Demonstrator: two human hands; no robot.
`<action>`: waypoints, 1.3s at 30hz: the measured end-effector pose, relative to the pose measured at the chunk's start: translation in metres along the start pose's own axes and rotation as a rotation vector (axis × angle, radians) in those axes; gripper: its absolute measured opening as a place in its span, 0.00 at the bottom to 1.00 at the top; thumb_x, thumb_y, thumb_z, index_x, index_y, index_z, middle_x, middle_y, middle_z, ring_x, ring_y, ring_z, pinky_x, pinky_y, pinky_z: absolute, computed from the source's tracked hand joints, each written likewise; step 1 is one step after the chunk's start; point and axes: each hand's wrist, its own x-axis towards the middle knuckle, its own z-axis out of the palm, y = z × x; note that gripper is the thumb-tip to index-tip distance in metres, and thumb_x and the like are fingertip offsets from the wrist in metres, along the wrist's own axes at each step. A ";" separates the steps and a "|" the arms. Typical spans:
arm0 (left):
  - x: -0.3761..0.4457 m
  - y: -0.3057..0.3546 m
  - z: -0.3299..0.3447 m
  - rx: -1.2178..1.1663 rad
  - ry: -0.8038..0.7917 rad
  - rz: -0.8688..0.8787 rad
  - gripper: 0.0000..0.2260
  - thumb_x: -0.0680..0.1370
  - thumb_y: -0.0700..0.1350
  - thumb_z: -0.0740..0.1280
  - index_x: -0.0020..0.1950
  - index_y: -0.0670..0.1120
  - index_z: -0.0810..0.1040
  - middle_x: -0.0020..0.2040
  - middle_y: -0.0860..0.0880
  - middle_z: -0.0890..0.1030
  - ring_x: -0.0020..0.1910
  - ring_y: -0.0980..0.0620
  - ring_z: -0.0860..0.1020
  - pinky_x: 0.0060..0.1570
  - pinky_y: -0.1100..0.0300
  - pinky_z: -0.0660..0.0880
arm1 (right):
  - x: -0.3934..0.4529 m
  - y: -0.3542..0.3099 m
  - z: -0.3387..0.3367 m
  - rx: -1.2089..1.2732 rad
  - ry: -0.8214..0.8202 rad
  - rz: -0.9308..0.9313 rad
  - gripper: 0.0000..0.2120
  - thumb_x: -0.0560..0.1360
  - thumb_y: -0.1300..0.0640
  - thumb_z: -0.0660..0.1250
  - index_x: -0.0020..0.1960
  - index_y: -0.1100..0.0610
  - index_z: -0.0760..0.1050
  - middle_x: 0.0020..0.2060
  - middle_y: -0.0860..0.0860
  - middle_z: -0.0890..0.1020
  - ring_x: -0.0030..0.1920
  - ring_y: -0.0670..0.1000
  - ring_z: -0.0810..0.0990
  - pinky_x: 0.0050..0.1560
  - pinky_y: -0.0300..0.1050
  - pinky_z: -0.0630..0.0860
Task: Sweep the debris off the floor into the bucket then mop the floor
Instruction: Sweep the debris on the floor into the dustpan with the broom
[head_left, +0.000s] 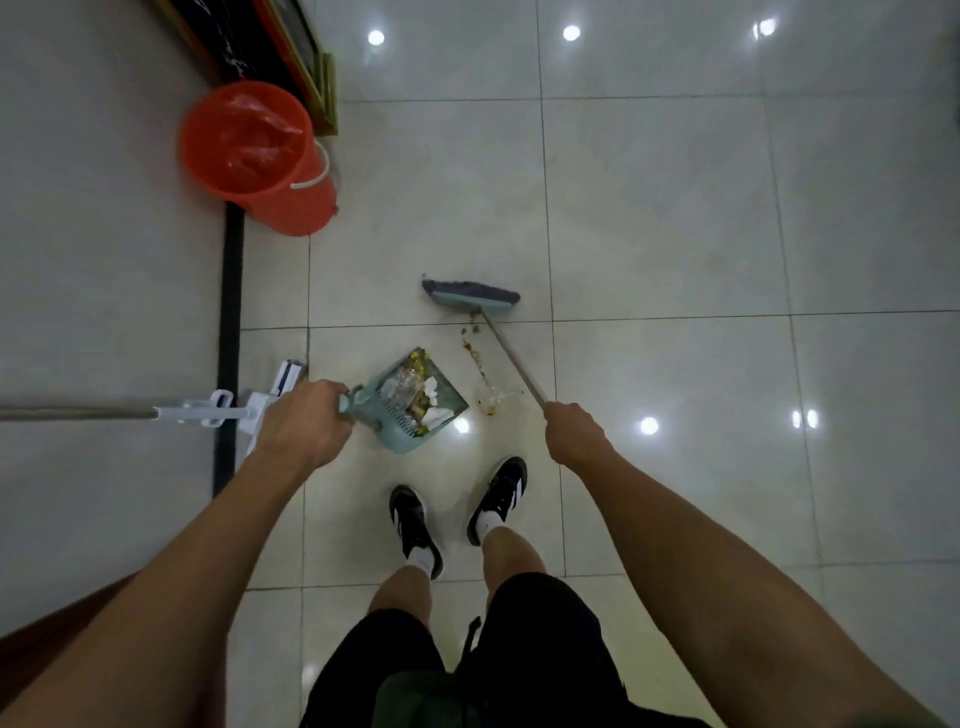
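Observation:
My left hand (306, 421) grips the handle of a teal dustpan (415, 402) that holds paper scraps, clear plastic and yellow bits. My right hand (571, 434) grips the thin handle of a broom; the broom head (470, 296), teal with dark bristles, rests on the tiles beyond the pan. A trail of brown crumbs and a clear wrapper (485, 384) lies on the floor between pan and broom handle. The orange bucket (260, 156), lined with a red plastic bag, stands at the upper left against the wall.
A white flat mop (234, 410) with a grey pole lies on the floor at the left, partly behind my left hand. A dark strip (231, 312) runs along the wall base. Framed pictures (306, 57) lean behind the bucket. My two feet (457, 514) stand just below the dustpan.

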 end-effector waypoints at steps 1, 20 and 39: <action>0.000 0.000 -0.001 0.002 -0.003 0.002 0.01 0.76 0.45 0.70 0.47 0.49 0.80 0.40 0.47 0.79 0.42 0.42 0.80 0.40 0.55 0.75 | -0.006 0.009 0.005 0.007 -0.007 0.007 0.16 0.80 0.63 0.59 0.66 0.59 0.73 0.56 0.57 0.79 0.51 0.56 0.81 0.49 0.48 0.80; -0.004 -0.020 -0.024 0.140 -0.053 0.315 0.04 0.71 0.46 0.72 0.44 0.49 0.80 0.44 0.45 0.82 0.42 0.42 0.81 0.43 0.54 0.77 | -0.161 0.000 0.116 0.184 0.021 0.304 0.13 0.81 0.58 0.56 0.64 0.55 0.72 0.48 0.55 0.79 0.41 0.54 0.77 0.37 0.44 0.73; -0.004 -0.052 -0.005 0.059 0.012 0.361 0.02 0.69 0.42 0.71 0.40 0.46 0.80 0.37 0.46 0.79 0.38 0.42 0.79 0.39 0.55 0.76 | -0.148 -0.082 0.155 0.414 -0.080 0.355 0.14 0.81 0.59 0.55 0.62 0.60 0.74 0.54 0.59 0.80 0.45 0.56 0.78 0.42 0.46 0.75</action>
